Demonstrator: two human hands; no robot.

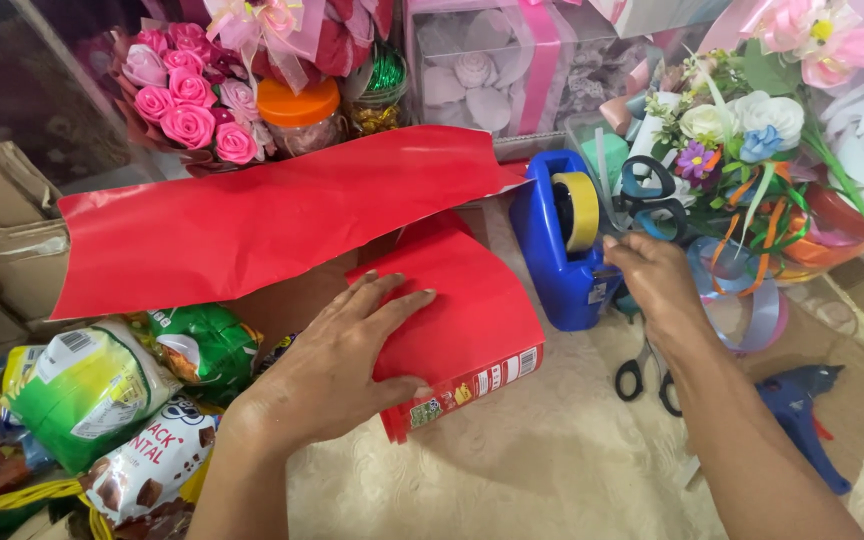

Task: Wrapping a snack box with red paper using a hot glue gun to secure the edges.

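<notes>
Left hand (337, 365) lay flat, fingers spread, pinning stiff red-wrapped box (457, 320) (paper looked slippery); right hand (652, 280) pinched at tape dispenser (567, 245).

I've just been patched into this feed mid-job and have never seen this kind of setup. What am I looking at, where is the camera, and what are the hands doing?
There is no machine here: a person works with two bare hands, and the single picture comes from a camera on their head, looking down.

The left hand lies flat on red wrapping paper folded over a red box, pressing it down. The right hand reaches to a blue tape dispenser holding a yellowish roll; whether it already pinches tape is hard to tell.

On the pale patterned cloth lie black-handled scissors and a blue glue gun. Snack bags sit at the lower left. Behind are pink fabric roses, an orange-lidded jar and ribbons.
</notes>
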